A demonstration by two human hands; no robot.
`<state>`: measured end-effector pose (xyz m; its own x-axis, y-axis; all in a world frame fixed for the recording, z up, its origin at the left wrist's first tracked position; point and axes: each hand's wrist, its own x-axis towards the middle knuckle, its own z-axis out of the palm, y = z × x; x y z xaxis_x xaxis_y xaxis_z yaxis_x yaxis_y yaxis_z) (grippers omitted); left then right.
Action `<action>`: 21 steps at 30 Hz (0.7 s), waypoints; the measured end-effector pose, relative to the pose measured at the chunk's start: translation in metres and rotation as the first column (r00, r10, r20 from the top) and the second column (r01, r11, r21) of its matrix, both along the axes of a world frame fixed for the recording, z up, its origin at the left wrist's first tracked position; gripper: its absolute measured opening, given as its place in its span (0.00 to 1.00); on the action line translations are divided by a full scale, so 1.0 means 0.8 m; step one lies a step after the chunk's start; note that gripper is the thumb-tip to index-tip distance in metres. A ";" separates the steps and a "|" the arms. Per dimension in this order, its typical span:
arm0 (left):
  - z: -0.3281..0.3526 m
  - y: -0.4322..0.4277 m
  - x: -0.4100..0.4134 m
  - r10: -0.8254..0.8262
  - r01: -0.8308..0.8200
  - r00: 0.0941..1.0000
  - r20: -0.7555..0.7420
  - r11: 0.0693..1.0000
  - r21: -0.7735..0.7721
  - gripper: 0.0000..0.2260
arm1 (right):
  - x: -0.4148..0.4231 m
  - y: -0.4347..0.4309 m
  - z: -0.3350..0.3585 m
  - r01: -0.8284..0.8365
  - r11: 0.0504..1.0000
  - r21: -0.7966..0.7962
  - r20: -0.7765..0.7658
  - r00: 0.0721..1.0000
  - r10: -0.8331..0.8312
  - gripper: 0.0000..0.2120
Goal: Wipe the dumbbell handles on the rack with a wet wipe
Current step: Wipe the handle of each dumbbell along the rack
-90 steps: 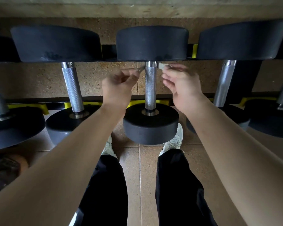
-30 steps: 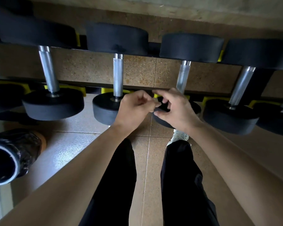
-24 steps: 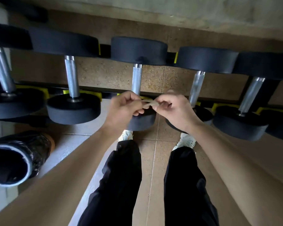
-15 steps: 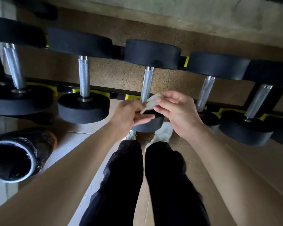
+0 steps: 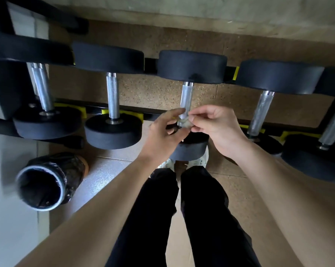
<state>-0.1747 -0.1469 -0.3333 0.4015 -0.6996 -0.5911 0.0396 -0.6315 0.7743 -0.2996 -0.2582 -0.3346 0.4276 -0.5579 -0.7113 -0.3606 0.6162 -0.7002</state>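
Note:
Several black dumbbells lie in a row on the rack point(image 5: 132, 113), each with a knurled steel handle. The middle dumbbell's handle point(image 5: 187, 95) is straight ahead. A small crumpled wet wipe point(image 5: 184, 121) sits against the lower end of that handle. My left hand point(image 5: 163, 135) and my right hand point(image 5: 215, 128) both pinch the wipe from either side. Other handles stand to the left point(image 5: 112, 95) and to the right point(image 5: 260, 112).
A bin lined with a black bag point(image 5: 47, 182) stands on the floor at the lower left. My legs and pale shoes point(image 5: 198, 161) are below the middle dumbbell. Yellow cradles mark the rack's front rail. A wall runs behind the rack.
The view has shifted left along the rack. Both hands carried the wipe from in front of me up to the lower end of the middle handle.

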 end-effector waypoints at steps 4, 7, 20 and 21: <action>-0.008 0.002 0.011 0.031 -0.031 0.998 0.049 0.999 -0.007 0.09 | 0.014 -0.001 -0.003 0.078 0.995 0.054 0.023 0.997 -0.080 0.06; -0.020 0.006 0.020 -0.003 0.009 0.985 0.172 0.999 -0.039 0.04 | 0.023 0.005 -0.010 0.127 0.988 0.093 0.062 0.989 -0.133 0.06; -0.069 -0.016 0.058 0.009 -0.014 0.990 0.141 0.999 0.035 0.02 | 0.044 0.027 -0.047 0.420 0.899 0.122 0.060 0.901 -0.429 0.21; -0.073 -0.023 0.060 0.057 -0.062 0.993 0.100 0.997 0.050 0.02 | 0.045 0.028 -0.053 0.415 0.910 0.013 -0.012 0.910 -0.414 0.21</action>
<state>-0.1267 -0.1653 -0.3913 0.4997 -0.6414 -0.5821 0.0036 -0.6705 0.7419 -0.2635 -0.2361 -0.3770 0.1536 -0.6729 -0.7236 -0.0769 0.7220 -0.6876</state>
